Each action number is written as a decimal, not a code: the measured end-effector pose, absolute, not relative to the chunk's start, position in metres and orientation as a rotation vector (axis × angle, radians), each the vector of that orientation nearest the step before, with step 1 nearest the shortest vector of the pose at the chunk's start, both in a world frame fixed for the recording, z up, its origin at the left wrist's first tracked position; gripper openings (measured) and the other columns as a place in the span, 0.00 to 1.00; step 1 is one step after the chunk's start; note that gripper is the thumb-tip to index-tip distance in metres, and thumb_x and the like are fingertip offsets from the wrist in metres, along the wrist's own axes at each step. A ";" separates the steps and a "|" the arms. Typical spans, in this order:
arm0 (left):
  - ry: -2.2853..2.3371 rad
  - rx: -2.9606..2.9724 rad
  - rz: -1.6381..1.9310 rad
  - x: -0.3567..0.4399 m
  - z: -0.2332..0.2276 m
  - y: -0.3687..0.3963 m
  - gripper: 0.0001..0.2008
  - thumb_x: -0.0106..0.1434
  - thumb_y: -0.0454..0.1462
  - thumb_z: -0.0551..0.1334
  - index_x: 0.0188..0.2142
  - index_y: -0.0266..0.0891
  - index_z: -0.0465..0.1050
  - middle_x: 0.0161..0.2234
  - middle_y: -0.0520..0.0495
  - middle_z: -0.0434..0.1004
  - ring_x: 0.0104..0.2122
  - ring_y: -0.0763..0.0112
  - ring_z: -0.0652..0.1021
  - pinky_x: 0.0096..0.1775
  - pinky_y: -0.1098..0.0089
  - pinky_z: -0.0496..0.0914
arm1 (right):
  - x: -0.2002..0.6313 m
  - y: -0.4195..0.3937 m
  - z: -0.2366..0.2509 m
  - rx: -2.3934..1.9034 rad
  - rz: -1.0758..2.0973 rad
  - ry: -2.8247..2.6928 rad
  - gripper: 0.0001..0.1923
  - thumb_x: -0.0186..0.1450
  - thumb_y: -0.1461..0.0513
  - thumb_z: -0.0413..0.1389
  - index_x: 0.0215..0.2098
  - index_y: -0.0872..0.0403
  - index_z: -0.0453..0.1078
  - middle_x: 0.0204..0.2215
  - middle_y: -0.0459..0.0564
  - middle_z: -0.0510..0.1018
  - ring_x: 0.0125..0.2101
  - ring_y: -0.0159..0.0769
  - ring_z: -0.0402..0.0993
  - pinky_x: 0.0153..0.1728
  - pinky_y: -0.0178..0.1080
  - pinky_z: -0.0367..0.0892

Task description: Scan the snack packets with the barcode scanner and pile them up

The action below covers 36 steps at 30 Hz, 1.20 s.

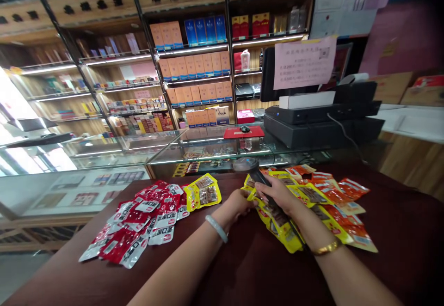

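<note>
My right hand (pixel 277 195) is wrapped around the handle of a black barcode scanner (pixel 258 174), its head pointing away from me over the yellow packets. With closed fingers, my left hand (pixel 239 204) grips the edge of a yellow snack packet (pixel 249 188) just left of the scanner. More yellow packets (pixel 287 236) lie under and beside my right hand. To their right are orange packets (pixel 352 188), overlapping one another. A heap of red and white packets (pixel 138 223) covers the left of the dark red counter (pixel 215 269). One yellow packet (pixel 204 192) rests against that heap's right side.
A cash register (pixel 322 125) with a monitor (pixel 268 75) stands behind the counter at right. A mouse (pixel 244 129) sits on a red mat (pixel 232 132) atop a glass display case (pixel 194 146). Shelves of boxed goods (pixel 197 65) line the back wall.
</note>
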<state>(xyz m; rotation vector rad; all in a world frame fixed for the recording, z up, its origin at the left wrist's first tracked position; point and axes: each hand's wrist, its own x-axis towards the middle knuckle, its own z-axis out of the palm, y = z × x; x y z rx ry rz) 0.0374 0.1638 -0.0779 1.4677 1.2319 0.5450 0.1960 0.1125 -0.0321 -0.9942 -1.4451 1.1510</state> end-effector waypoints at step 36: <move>1.544 1.244 0.985 -0.152 -0.078 0.160 0.17 0.51 0.47 0.70 0.30 0.34 0.73 0.12 0.58 0.64 0.11 0.79 0.62 0.16 0.75 0.55 | 0.175 0.107 -0.051 -1.105 1.281 -1.728 0.22 0.64 0.48 0.59 0.46 0.56 0.70 0.15 0.36 0.66 0.17 0.29 0.58 0.21 0.34 0.53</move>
